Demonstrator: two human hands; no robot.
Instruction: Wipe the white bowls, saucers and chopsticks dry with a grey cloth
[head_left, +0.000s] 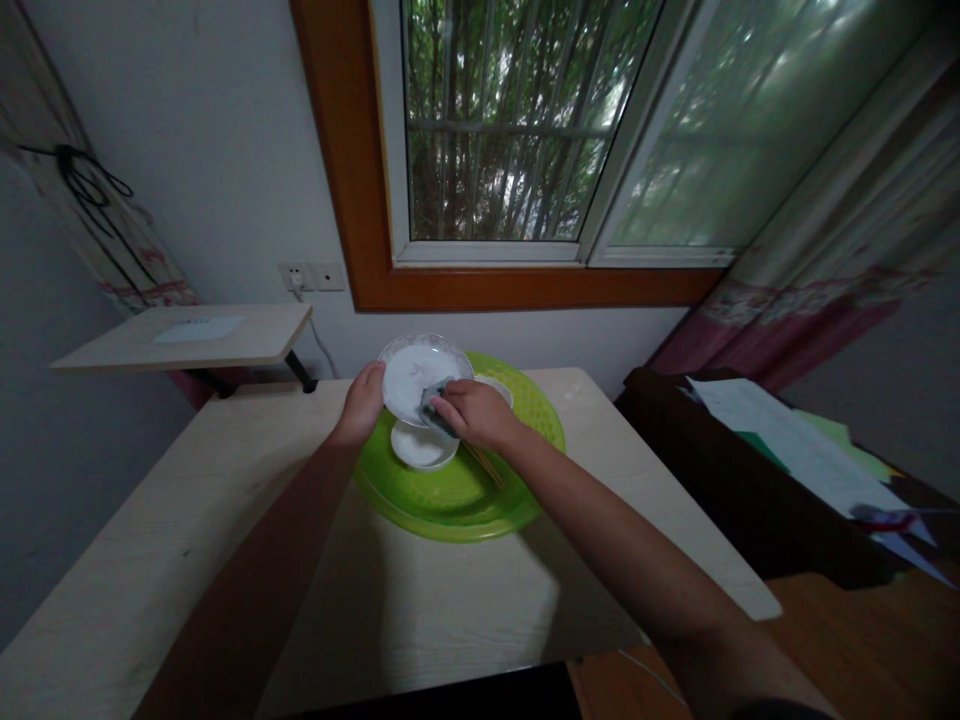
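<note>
My left hand [363, 400] grips the left rim of a white plate [414, 368] with a patterned edge, holding it tilted above a green basin [450, 515]. In my right hand [480, 412] is a grey cloth [435, 408], pressed against the plate's lower right face. Below the plate, a white bowl [424, 448] sits in the basin. Another white dish [499, 388] shows partly behind my right hand. A pair of chopsticks [484, 465] lies in the basin, their upper ends hidden under my right hand.
The basin stands on a pale wooden table [450, 610]. A raised shelf [195, 335] with a paper on it is at the back left. To the right, a dark brown piece of furniture [720, 480] carries papers [795, 440]. A window [517, 130] is in the wall behind.
</note>
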